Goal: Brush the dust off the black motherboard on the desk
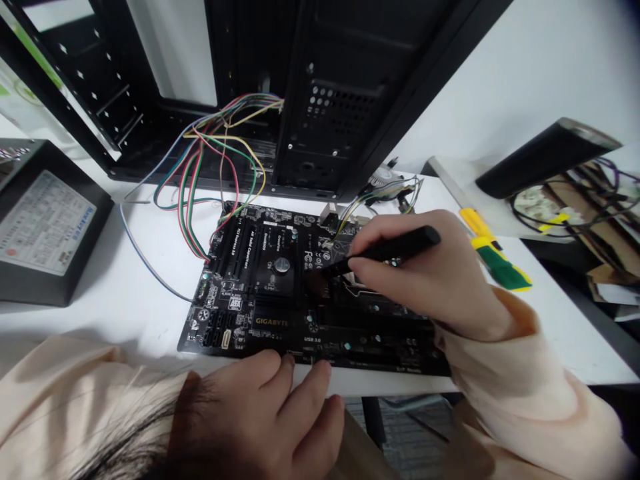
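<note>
Fingers of the right hand [440, 280] pinch a black pen-shaped tool [395, 248], blurred tip over the black rectangular GIGABYTE motherboard [320, 313]. Left hand [260, 413] half-curled, fingers slightly parted at board's near edge; can't tell if gripping. Board lies flat on white table [143, 323], before the black computer case [330, 127].

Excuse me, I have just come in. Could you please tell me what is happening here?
The person's right hand holds a black-handled tool, apparently a brush, with its tip over the motherboard, which lies on a white table. The left hand is at the motherboard's front edge. Coloured wires run from the open computer case behind to the motherboard.
</note>
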### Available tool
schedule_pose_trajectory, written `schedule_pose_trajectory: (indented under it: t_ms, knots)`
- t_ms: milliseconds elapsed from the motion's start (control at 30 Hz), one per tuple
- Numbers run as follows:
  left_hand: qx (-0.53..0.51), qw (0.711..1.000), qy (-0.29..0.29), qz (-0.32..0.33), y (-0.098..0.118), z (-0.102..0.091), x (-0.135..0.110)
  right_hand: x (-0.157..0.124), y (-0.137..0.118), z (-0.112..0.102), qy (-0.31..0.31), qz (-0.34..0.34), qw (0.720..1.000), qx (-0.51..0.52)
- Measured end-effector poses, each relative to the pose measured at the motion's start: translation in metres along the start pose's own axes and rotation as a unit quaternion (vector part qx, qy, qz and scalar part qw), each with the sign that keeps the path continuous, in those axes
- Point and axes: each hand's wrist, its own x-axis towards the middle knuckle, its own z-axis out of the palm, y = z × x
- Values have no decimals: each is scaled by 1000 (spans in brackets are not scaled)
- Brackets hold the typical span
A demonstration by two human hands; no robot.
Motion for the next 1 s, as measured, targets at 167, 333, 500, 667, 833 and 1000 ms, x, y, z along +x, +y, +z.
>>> schedule_pose_trajectory:
  t_ms: [167, 333, 500, 667, 833, 1000]
  knots:
    - [-1, 1000, 5, -5, 0, 0, 0, -8, 4, -6, 61, 8, 993, 102]
    - [6, 1000, 7, -4, 1, 3, -2, -8, -3, 5, -62, 42, 973, 218]
    - [4, 1000, -5, 2, 2, 3, -2, 0, -2, 8, -2, 23, 999, 39]
    - [4, 1000, 19, -11, 5, 5, -7, -15, -4, -12, 120, -37, 992, 3]
    - [9, 1000, -5, -10, 3, 0, -2, -20, -15, -6, -47, -93, 992, 76]
    - [2, 1000, 9, -19, 2, -1, -1, -12, -8, -2, 25, -57, 997, -46]
